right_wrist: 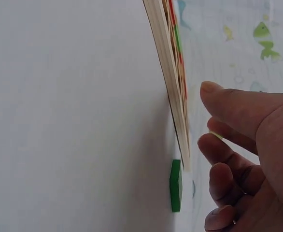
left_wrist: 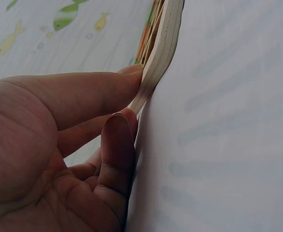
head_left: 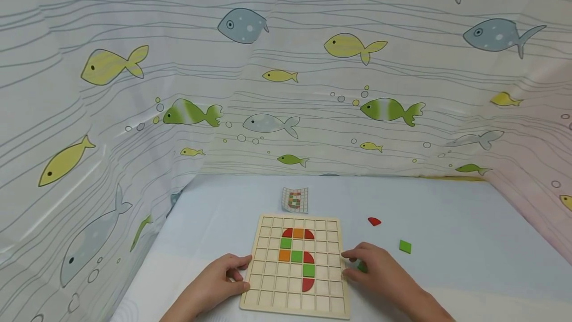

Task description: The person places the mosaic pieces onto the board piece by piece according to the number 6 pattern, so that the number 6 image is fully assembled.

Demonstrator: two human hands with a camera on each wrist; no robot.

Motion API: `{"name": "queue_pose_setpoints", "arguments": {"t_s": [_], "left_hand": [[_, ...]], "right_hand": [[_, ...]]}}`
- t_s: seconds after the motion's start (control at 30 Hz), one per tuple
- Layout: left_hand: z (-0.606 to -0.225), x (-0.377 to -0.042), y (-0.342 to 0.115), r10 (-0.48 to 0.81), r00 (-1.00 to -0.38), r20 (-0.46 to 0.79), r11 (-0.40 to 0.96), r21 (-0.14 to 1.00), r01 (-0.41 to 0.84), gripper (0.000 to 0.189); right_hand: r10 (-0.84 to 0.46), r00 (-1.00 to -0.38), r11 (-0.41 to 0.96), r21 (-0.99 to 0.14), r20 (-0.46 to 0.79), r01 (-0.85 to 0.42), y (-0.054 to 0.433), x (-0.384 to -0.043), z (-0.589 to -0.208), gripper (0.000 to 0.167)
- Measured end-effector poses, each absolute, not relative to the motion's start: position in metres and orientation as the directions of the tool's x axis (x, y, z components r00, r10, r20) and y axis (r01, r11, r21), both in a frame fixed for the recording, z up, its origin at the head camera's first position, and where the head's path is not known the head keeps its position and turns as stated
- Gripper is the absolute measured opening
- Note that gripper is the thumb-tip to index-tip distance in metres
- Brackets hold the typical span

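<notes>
A wooden grid board [head_left: 268, 282] lies on the table, with red quarter rounds [head_left: 308, 284], orange squares [head_left: 298, 233] and green squares [head_left: 296, 256] set in some of its cells. At the board's left edge is my left hand [head_left: 216, 280]; its thumb and index fingertip touch the edge, spaced apart along it, as the left wrist view shows from close by. My right hand [head_left: 380, 270] is beside the right edge with fingers loosely bent. In the right wrist view its fingertips [right_wrist: 211, 87] stand a little off the board. A green piece [right_wrist: 176, 186] lies below that hand, partly hidden in the head view.
Behind the board a small pattern card [head_left: 295, 200] shows a similar coloured figure on a grid. To the right lie a loose red quarter round [head_left: 374, 221] and a green square [head_left: 405, 246]. Fish-print cloth [head_left: 313, 93] walls in the pale table on three sides.
</notes>
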State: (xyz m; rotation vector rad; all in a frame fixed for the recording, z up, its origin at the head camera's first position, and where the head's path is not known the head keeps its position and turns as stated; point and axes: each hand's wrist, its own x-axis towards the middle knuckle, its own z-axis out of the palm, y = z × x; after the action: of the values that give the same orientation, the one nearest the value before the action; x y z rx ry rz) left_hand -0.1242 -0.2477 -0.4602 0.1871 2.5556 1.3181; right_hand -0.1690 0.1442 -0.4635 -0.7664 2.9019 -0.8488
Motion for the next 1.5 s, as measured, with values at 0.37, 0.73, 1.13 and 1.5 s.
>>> {"name": "queue_pose_setpoints", "arguments": {"t_s": [0.37,0.73,1.13,1.5], "left_hand": [[-0.459,-0.123,-0.247,0.233,-0.958,-0.168,0.580,0.814,-0.001,0.065],[-0.460,-0.123,-0.248,0.238,-0.957,-0.168,0.578,0.816,0.000,0.065],[-0.463,-0.123,-0.249,0.239,-0.957,-0.161,0.574,0.819,0.006,0.065],[-0.463,-0.124,-0.249,0.238,-0.958,-0.160,0.577,0.817,0.007,0.065]], "right_hand": [[-0.361,-0.924,0.755,-0.541,0.130,-0.371,0.170,-0.164,-0.471,0.034],[-0.310,-0.943,0.777,-0.539,0.120,-0.324,0.182,-0.163,-0.481,0.030],[-0.346,-0.926,0.752,-0.546,0.149,-0.369,0.185,-0.161,-0.483,0.023],[-0.320,-0.925,0.754,-0.537,0.205,-0.379,0.181,-0.160,-0.482,0.019]]}}
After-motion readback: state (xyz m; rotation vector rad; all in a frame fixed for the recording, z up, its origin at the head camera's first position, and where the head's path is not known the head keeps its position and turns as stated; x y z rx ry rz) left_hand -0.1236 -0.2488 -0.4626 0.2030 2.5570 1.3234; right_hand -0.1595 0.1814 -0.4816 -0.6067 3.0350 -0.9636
